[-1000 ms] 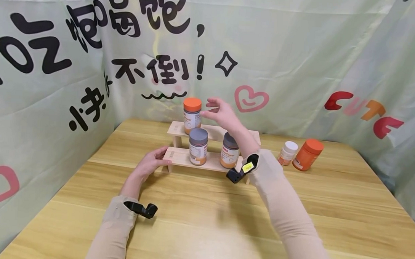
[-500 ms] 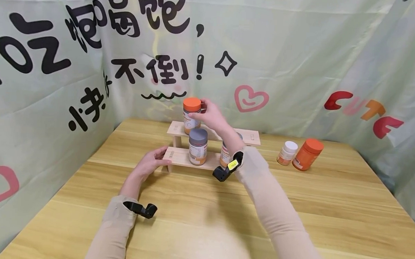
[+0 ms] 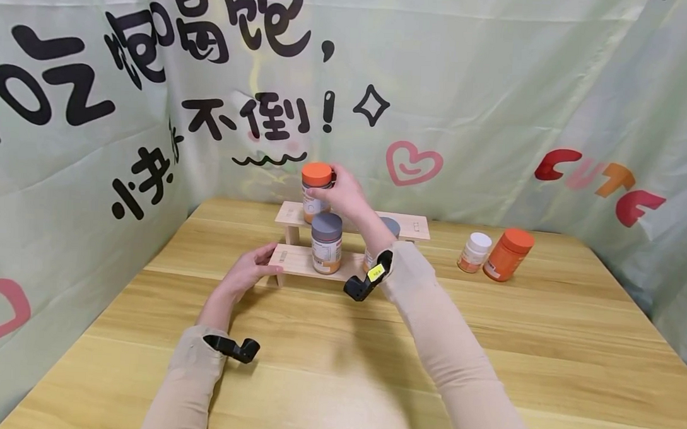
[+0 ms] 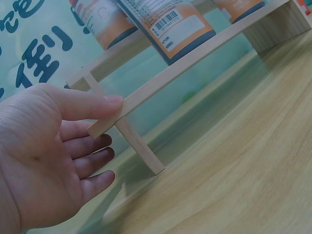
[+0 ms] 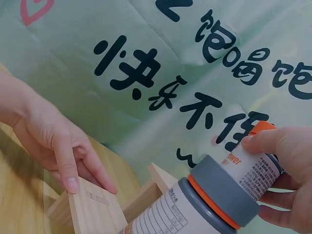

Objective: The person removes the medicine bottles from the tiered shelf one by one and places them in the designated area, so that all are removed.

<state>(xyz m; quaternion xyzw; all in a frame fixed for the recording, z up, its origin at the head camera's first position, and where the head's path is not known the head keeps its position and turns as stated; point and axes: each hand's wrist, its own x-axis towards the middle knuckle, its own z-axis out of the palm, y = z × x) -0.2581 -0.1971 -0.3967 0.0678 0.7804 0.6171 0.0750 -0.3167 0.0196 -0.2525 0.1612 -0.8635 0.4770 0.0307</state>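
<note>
My right hand (image 3: 348,194) grips the orange-lidded jar (image 3: 316,176), which stands upright at the left of the upper tier of a two-tier wooden stand (image 3: 295,261). Its thumb lies across the label (image 5: 258,175) in the right wrist view, with the fingers round the far side. At the stand's left end, my left hand (image 3: 246,274) pinches the lower board, thumb (image 4: 105,105) on the front edge and fingers behind. A grey-lidded jar (image 3: 326,244) stands on the lower tier. Another grey-lidded jar (image 3: 390,227), to its right, is partly hidden by my right forearm.
To the right of the stand, a small white-capped bottle (image 3: 475,252) and an orange jar (image 3: 509,255) stand side by side on the wooden table (image 3: 292,377). A printed cloth (image 3: 483,106) hangs behind and to the left.
My right hand has moved left from beside the orange-lidded jar and closed its fingers round it. My left hand has stayed on the stand.
</note>
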